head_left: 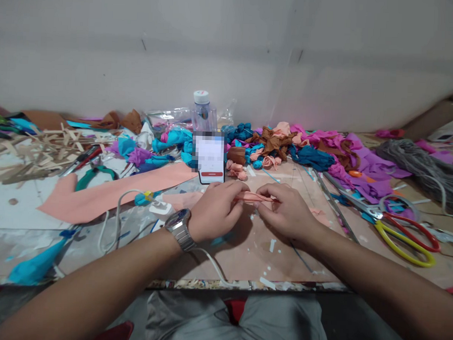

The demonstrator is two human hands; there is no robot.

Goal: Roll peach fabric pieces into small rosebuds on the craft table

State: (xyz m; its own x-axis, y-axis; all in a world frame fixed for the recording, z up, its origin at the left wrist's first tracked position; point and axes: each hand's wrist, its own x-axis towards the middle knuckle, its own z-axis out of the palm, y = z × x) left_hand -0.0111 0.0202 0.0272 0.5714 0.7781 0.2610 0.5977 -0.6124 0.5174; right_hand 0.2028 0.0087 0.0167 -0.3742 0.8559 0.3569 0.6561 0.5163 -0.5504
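Note:
My left hand (215, 209), with a metal watch on its wrist, and my right hand (286, 212) meet at the middle of the worktable (245, 260). Both pinch a narrow folded strip of peach fabric (253, 196) stretched between their fingertips. The fingers of both hands are curled closed on it. A phone (211, 157) stands propped just beyond the hands. Small rolled fabric roses (237, 169) in peach lie next to the phone.
Piles of fabric scraps (316, 148) in pink, purple, teal and brown spread along the back. Yellow-and-red scissors (402, 230) lie at right, green pliers (96, 174) and wooden sticks (52, 141) at left. A water bottle (202, 112) stands behind the phone. A long peach cloth (110, 193) lies left.

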